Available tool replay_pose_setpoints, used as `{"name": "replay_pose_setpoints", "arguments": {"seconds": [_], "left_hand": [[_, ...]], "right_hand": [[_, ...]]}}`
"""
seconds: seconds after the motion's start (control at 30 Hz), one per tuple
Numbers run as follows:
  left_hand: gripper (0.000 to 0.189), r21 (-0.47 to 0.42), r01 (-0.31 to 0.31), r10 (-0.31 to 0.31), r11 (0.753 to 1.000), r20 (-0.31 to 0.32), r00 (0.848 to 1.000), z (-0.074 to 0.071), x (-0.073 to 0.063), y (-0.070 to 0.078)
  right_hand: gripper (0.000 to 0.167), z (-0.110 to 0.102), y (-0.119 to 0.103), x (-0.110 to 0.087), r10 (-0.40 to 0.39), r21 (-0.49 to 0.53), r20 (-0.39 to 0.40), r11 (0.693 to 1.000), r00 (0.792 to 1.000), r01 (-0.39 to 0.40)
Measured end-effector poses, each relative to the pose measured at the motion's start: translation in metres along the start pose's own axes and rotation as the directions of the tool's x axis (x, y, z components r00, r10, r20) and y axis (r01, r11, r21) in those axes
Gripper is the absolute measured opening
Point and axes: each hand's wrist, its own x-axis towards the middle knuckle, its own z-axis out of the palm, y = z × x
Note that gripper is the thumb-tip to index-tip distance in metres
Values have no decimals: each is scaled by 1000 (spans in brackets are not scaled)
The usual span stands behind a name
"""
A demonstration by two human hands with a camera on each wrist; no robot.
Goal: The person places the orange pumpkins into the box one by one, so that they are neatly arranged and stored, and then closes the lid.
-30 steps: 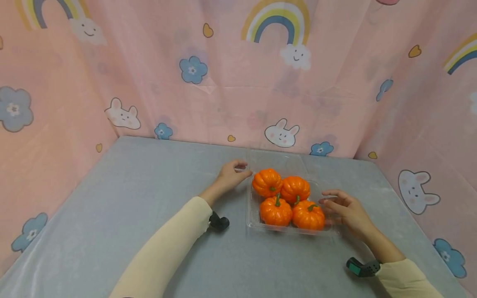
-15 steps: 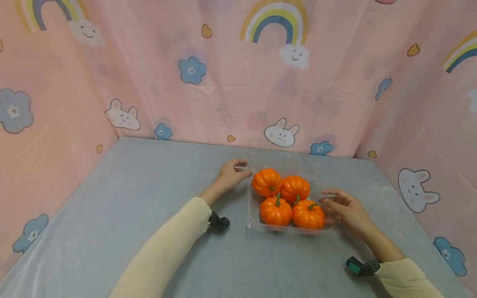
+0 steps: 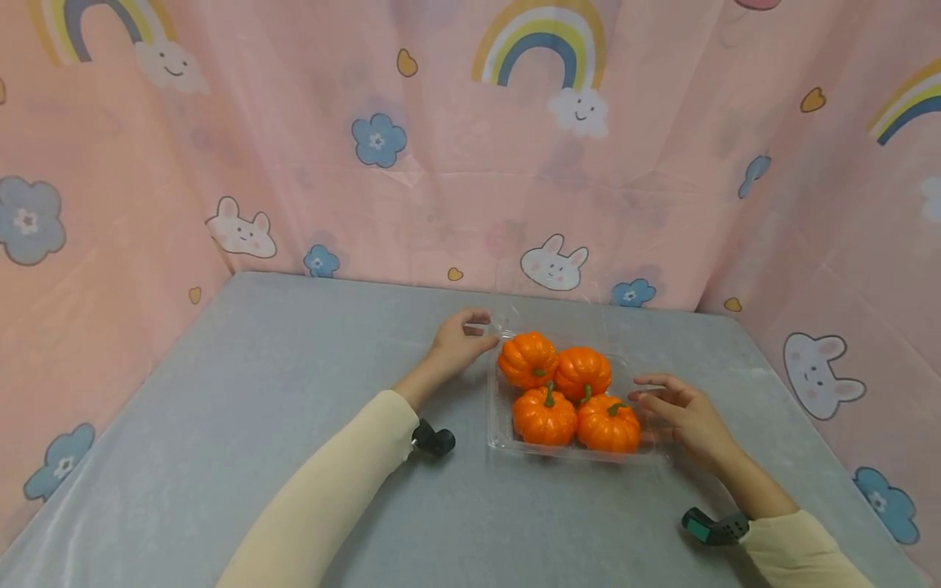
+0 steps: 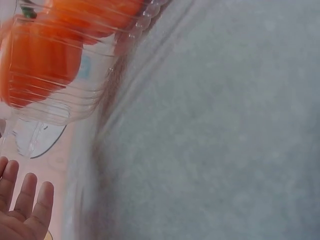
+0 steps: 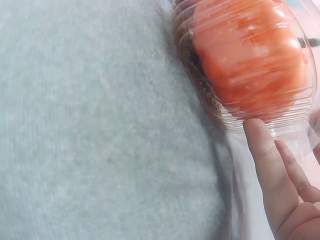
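Observation:
Several orange pumpkins (image 3: 545, 416) with green stems sit in a clear plastic clamshell box (image 3: 507, 437). Its see-through lid (image 3: 559, 318) stands raised at the back, faint against the cloth. My left hand (image 3: 456, 341) is at the box's back left corner, thumb and fingers apart beside the lid's edge. In the left wrist view, the fingers (image 4: 39, 205) extend towards the clear plastic. On the right, my right hand (image 3: 687, 420) is against the box's side with loosely bent fingers. The right wrist view has a fingertip (image 5: 255, 127) right at the ribbed wall, below one pumpkin.
A grey cloth (image 3: 331, 367) covers the table under the box. Pink printed curtains (image 3: 441, 204) close off the back and both sides. Each wrist carries a dark camera mount, one on the left (image 3: 434, 441) and one on the right (image 3: 713, 527).
The lid has tilted up higher from lying back behind the box. My left hand has risen slightly with it, while the right hand stays at the box's side.

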Motion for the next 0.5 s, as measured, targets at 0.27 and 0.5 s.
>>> {"name": "replay_pose_setpoints", "arguments": {"seconds": [0.27, 0.5], "left_hand": [[43, -33, -24, 24, 999, -12, 1000, 1, 0, -1], [34, -75, -70, 69, 995, -15, 998, -1, 1, -5]], "right_hand": [[22, 1, 1, 0, 6, 24, -8, 1000, 1000, -6], [22, 3, 1, 0, 0, 38, -9, 999, 1000, 1]]}}
